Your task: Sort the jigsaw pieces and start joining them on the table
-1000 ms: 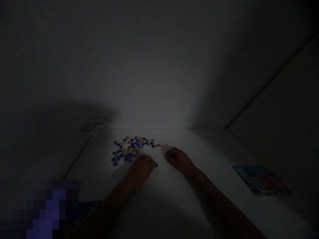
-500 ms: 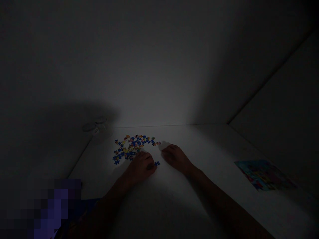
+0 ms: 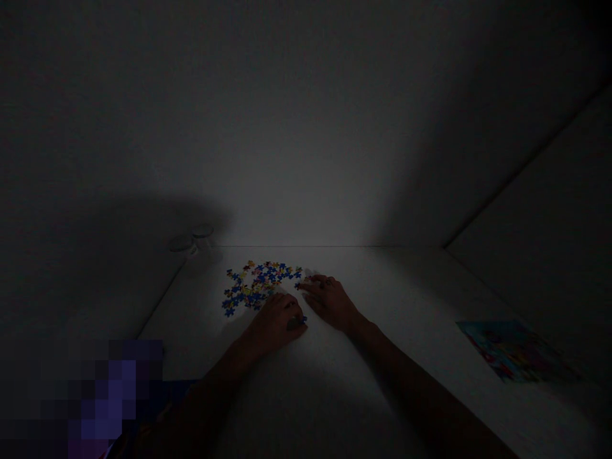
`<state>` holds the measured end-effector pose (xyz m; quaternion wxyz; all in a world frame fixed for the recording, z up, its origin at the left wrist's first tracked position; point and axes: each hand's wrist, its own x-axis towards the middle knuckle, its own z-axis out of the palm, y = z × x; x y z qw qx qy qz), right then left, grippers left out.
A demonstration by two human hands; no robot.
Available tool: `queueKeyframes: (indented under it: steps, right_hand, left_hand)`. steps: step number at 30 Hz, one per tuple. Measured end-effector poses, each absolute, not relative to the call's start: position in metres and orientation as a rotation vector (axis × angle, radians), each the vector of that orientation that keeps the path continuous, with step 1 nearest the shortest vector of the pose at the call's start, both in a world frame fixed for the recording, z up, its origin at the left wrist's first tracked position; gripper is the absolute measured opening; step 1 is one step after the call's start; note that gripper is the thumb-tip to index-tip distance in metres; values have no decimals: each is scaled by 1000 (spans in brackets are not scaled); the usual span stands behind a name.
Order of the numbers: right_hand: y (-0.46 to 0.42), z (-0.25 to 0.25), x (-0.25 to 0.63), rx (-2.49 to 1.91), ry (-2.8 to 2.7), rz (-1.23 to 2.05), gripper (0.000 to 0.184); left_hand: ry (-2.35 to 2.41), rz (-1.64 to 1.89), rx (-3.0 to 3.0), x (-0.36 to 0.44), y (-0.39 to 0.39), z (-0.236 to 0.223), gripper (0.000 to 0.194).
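Loose jigsaw puzzle pieces (image 3: 261, 278), mostly blue with some yellow, orange and pink, lie spread on the white table. My left hand (image 3: 277, 319) rests at the near edge of the pile, fingers curled. A blue puzzle piece (image 3: 305, 319) shows at its thumb and fingertips, partly hidden by them. My right hand (image 3: 332, 301) lies to the right of the pile with its fingers stretched out. Its index fingertip touches a small dark puzzle piece (image 3: 297, 286). Another piece is partly hidden behind its fingers.
At the far left table corner stand two clear containers with round tops (image 3: 203, 231). A colourful picture sheet (image 3: 519, 350) lies on the right. A wall (image 3: 306, 159) rises behind the table. Something purple, pixelated, fills the lower left. The scene is very dim.
My right hand has moved left to the pile's right end, its fingers now stretched over pieces there. My left hand stays near the blue piece. The view has shifted slightly.
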<state>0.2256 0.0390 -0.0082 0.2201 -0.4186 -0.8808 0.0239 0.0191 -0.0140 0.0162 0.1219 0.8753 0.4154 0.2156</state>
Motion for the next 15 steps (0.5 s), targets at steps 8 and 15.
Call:
queueKeyframes:
  steps: [8,15]
  right_hand:
    - [46,-8,218,-1264,-2379,63,41]
    - [39,-8,223,-1230,-2374,110,30]
  left_hand:
    - [1189,643,2566,18,-17,16,23]
    - [1211,620,2532,15,-15,16,15]
